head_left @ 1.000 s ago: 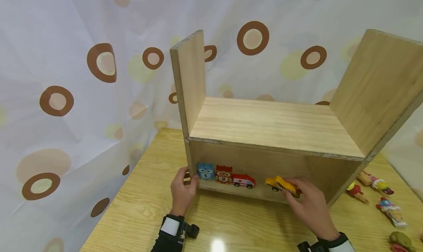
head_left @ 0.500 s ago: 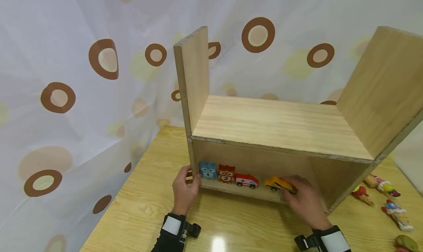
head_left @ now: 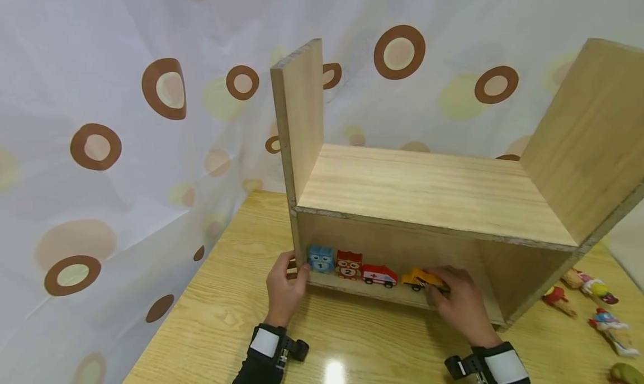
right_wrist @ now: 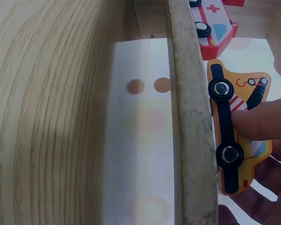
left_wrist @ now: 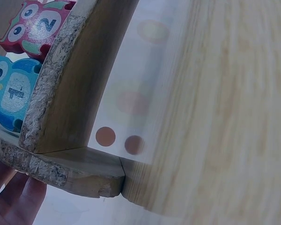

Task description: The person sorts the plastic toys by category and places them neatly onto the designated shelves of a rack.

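My right hand (head_left: 463, 303) pinches a yellow toy truck (head_left: 416, 278) inside the lower compartment of a wooden shelf (head_left: 432, 191). In the right wrist view the thumb lies on the side of the truck (right_wrist: 247, 161), between its two black wheels. A red and white toy ambulance (head_left: 379, 275) stands just left of the truck. Farther left are a red owl block (head_left: 349, 265) marked 2 and a blue owl block (head_left: 321, 259) marked 1. My left hand (head_left: 285, 289) grips the lower left side panel, thumb at its front edge and the other fingers partly hidden behind.
Ice-cream-shaped toys (head_left: 612, 331) lie on the wooden table (head_left: 367, 339) right of the shelf, with a green object (head_left: 626, 373) nearer the front. The tall right panel (head_left: 586, 149) rises beside the upper board. A patterned sheet (head_left: 201, 166) hangs behind.
The yellow truck has gone from tilted to level and moved left, closer to the ambulance, with my right hand. The left hand keeps its grip; the whole view has shifted slightly.
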`<state>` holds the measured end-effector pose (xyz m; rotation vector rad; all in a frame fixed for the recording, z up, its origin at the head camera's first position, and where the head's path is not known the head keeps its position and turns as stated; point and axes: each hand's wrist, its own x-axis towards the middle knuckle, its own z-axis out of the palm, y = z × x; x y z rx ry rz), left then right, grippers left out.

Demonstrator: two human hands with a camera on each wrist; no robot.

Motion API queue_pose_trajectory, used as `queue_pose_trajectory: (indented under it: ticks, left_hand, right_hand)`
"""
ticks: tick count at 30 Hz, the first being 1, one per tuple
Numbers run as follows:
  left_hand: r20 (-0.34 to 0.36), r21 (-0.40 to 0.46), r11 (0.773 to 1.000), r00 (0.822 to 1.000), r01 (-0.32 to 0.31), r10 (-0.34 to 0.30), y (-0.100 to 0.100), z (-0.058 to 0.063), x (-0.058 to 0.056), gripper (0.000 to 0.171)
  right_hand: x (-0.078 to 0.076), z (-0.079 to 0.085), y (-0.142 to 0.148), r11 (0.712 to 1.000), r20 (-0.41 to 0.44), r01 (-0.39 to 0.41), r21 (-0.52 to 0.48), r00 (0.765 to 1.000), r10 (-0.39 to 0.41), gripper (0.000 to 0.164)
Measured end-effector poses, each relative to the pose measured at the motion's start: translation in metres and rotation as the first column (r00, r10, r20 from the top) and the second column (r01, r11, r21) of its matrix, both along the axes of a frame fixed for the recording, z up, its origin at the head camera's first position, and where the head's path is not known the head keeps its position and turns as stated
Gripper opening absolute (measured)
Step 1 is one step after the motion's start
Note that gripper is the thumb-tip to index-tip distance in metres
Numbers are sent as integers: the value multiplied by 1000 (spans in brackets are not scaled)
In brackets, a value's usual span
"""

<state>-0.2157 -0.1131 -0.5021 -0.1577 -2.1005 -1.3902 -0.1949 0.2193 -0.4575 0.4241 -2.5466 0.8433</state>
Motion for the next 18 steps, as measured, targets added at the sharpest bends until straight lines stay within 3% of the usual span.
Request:
queue_pose_trajectory:
  ticks: [18]
  left_hand:
    - [20, -6, 1000, 1000, -1, 1, 1, 0, -1, 29]
  right_hand:
    - [-2, 1, -3, 1000, 113, -11, 29, 994, 8, 30]
